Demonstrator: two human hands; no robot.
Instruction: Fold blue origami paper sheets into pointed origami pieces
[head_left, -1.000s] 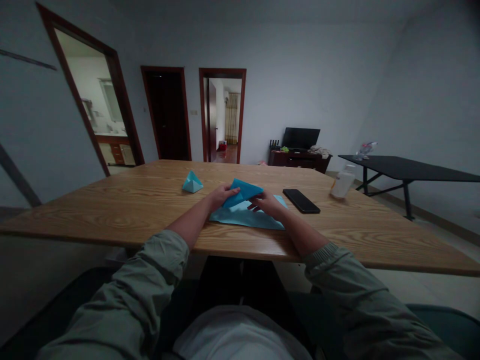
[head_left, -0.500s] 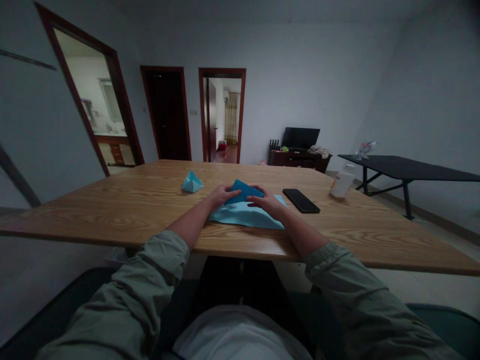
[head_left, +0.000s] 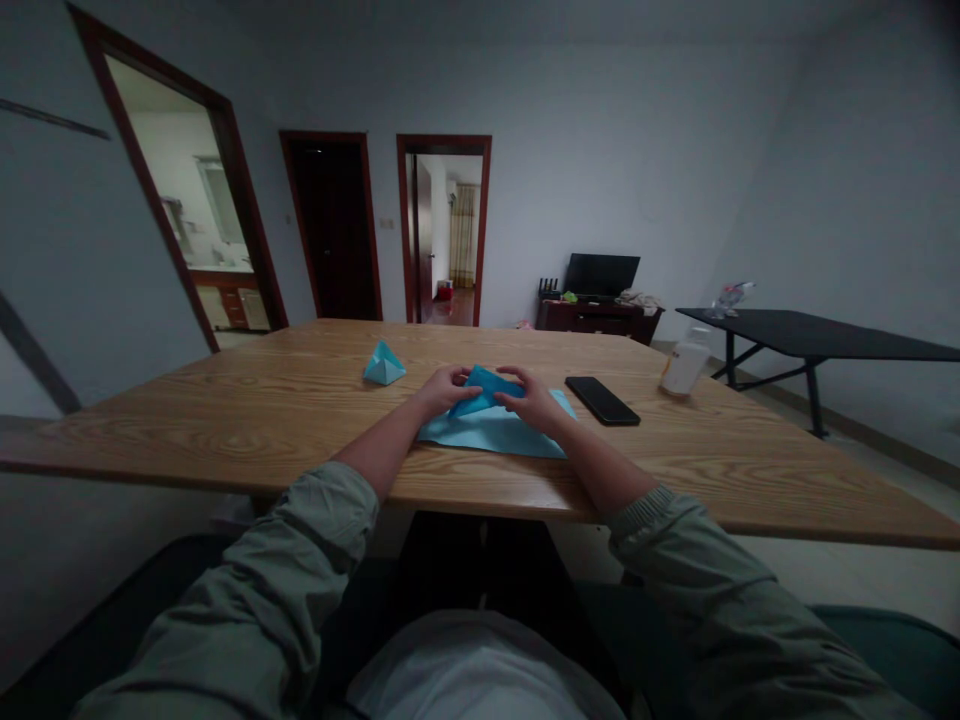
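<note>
Between my two hands is a folded piece of blue paper (head_left: pixel 486 384), tilted and lifted a little over a light blue sheet (head_left: pixel 491 432) that lies on the table. My left hand (head_left: pixel 442 390) pinches its left end, the thumb on the near face and the fingers behind. At the right end, my right hand (head_left: pixel 531 395) grips it with thumb and fingers. A small folded light blue paper shape (head_left: pixel 384 364), pointed at the top, stands on the table to the left of my hands.
The wooden table (head_left: pixel 247 430) spreads out before me. A black phone (head_left: pixel 602 401) lies right of the sheet, and a whitish plastic bottle (head_left: pixel 685 364) stands farther right. Beyond are a black table (head_left: pixel 817 333) and a monitor (head_left: pixel 602 274) on a dark cabinet.
The folded blue paper has tilted and turned slightly between my fingers, and its face now looks lighter. Both hands have shifted their hold a little. The other things stay where they were.
</note>
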